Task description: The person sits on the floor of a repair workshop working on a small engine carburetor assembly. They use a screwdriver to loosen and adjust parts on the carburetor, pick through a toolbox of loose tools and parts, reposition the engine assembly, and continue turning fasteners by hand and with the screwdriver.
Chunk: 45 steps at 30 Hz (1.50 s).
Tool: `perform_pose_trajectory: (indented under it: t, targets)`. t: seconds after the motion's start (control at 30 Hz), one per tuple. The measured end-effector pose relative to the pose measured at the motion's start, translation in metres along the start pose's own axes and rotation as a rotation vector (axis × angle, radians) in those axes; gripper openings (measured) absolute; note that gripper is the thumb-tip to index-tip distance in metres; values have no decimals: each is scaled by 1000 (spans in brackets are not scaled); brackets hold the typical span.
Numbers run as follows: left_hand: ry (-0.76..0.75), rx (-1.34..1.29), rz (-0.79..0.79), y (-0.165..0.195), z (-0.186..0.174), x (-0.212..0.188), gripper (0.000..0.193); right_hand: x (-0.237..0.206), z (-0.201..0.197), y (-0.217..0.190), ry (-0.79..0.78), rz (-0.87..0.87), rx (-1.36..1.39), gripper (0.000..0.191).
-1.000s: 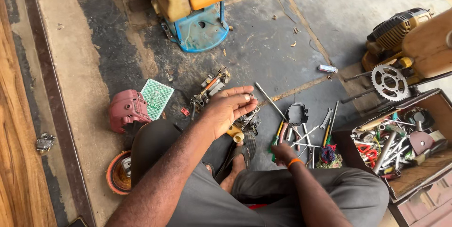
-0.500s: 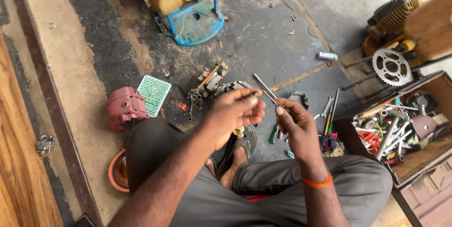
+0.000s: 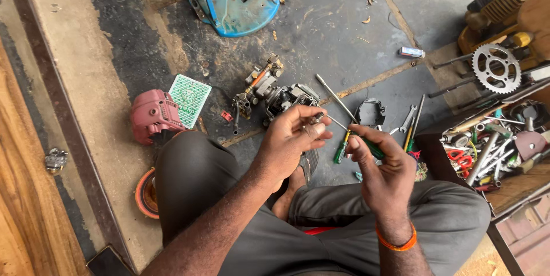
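Sitting cross-legged on the floor (image 3: 344, 30), the person has a red cover (image 3: 152, 117) at nine o'clock. The left hand (image 3: 292, 138) pinches a small metal part (image 3: 317, 118) at centre. The right hand (image 3: 381, 167), at three o'clock, grips a green-handled screwdriver (image 3: 349, 118) angled toward it. Judging by this, fitting tip to part is under way; steady alignment matters.

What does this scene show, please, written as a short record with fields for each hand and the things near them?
Setting: a person sits cross-legged on a stone floor
Left hand: pinches a small metal part
Right hand: holds a green-handled screwdriver, tip at that part
Ahead of hands: engine parts, red cover, green card
Right side: wooden tool box, sprocket
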State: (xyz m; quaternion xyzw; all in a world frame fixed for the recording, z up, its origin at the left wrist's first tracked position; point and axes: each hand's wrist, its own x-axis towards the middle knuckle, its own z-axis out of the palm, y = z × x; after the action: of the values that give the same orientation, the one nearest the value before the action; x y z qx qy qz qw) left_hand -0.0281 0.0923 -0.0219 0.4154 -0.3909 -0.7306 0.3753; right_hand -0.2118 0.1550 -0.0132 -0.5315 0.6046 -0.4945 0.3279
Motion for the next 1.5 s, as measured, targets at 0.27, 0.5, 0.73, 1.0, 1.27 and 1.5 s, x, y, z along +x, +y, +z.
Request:
perform_pose_trajectory:
  t: [0.27, 0.5, 0.73, 1.0, 1.27, 1.5]
  targets:
    - [47, 90, 25, -2, -1, 3, 34, 1, 5, -2, -6, -6, -73, 25]
    - [42, 135, 86, -4, 2, 3, 33, 2, 4, 2, -24, -3, -28, 26]
    - [46, 175, 127, -9, 2, 4, 32, 1, 7, 5, -23, 12, 5, 24]
    - [102, 232, 211, -14, 5, 4, 29, 0, 15, 3, -36, -15, -114, 26]
    - [118, 172, 206, -11, 7, 1, 28, -2, 23, 0, 2, -20, -130, 26]
    - [163, 249, 210, -9, 9, -1, 28, -4, 27, 0, -5, -50, -120, 25]
